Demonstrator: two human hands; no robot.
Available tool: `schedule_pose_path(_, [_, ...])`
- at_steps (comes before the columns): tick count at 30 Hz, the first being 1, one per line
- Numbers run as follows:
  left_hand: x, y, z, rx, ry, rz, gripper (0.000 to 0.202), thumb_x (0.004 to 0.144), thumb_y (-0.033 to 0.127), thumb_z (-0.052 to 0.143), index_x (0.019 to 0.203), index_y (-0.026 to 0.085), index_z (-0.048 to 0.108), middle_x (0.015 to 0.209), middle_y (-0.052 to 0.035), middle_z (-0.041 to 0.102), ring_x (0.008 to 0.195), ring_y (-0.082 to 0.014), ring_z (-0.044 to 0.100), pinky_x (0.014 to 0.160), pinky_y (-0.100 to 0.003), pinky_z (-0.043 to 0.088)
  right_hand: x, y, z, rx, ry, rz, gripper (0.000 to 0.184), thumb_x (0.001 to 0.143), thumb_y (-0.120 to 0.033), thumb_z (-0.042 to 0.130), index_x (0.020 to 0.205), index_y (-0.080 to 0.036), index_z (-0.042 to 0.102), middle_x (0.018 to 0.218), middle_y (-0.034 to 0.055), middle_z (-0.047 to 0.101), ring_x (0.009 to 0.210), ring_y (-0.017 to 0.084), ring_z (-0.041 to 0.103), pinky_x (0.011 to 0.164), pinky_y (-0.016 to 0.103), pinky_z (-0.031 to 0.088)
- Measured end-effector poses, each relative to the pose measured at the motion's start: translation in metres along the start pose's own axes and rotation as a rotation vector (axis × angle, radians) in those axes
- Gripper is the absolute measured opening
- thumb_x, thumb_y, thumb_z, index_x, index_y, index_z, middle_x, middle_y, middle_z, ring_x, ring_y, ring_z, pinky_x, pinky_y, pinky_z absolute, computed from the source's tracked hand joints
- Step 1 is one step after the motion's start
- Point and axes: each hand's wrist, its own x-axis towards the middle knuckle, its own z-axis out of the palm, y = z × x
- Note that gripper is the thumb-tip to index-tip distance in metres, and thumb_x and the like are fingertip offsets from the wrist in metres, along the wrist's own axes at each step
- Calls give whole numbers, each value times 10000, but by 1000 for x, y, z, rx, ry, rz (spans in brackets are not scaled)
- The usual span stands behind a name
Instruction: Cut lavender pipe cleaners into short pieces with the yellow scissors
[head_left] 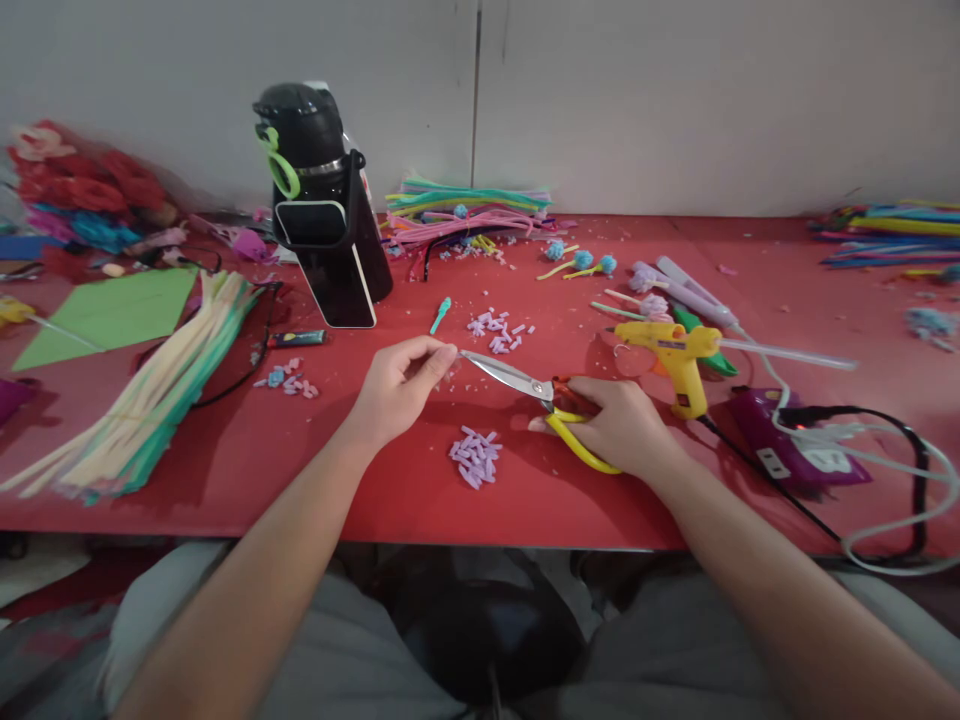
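Observation:
My right hand point(611, 425) grips a pair of scissors point(514, 378) by its orange and yellow handles. The blades point left and look nearly closed, their tips by the fingertips of my left hand point(409, 380). Thumb and index finger of that hand are pinched together; whatever is between them is too small to make out. Below the blades lies a pile of short lilac pieces point(475, 457), like cut pipe cleaner. Beyond the blades a looser scatter of lilac pieces point(501, 330) rests on the red table point(390, 505). A small teal stick point(441, 315) lies just past my left hand.
At back left stands a black bottle point(307, 140) with a phone against it. Pipe cleaner bundles lie left point(150, 390) and behind point(465, 215). On the right are a yellow glue gun point(675, 355), a purple power strip point(795, 440) with looping cables, and small blue pom-pom flowers point(583, 261).

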Motion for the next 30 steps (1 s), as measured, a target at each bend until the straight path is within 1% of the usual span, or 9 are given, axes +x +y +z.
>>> schedule_pose_path(7, [0, 0, 0, 4, 0, -6, 321, 932, 440, 570, 772, 174, 655, 663, -7, 594, 597, -105, 515, 559, -229, 412, 2, 0, 0, -7, -2, 9, 690, 617, -864, 590, 565, -212, 368, 529, -16, 427, 524, 111, 348, 502, 266, 238])
schedule_pose_path(12, [0, -1, 0, -9, -5, -1, 324, 935, 431, 568, 757, 171, 646, 663, -8, 586, 605, -104, 515, 566, -229, 407, 1, 1, 0, -1, -4, 30, 679, 618, -846, 614, 583, -215, 366, 525, -27, 407, 520, 107, 325, 497, 263, 235])
schedule_pose_path(17, [1, 0, 0, -7, -6, 5, 324, 934, 436, 568, 755, 175, 642, 654, -7, 579, 591, -108, 505, 553, -233, 401, -1, 0, -1, 3, -22, 18, 683, 610, -842, 634, 587, -216, 360, 534, -28, 411, 528, 108, 325, 499, 260, 254])
schedule_pose_path(22, [0, 0, 0, -7, -9, 7, 321, 934, 436, 566, 759, 178, 644, 656, -8, 581, 592, -112, 502, 550, -233, 398, 0, -1, -2, -7, -18, 8, 700, 612, -855, 622, 575, -216, 338, 525, -31, 400, 520, 104, 314, 495, 263, 244])
schedule_pose_path(30, [0, -1, 1, -15, -19, -22, 338, 930, 465, 566, 774, 175, 644, 663, -5, 581, 593, -108, 497, 559, -235, 396, 2, -1, -1, -20, -31, 19, 695, 609, -861, 606, 567, -212, 361, 528, -26, 412, 525, 107, 333, 505, 265, 240])
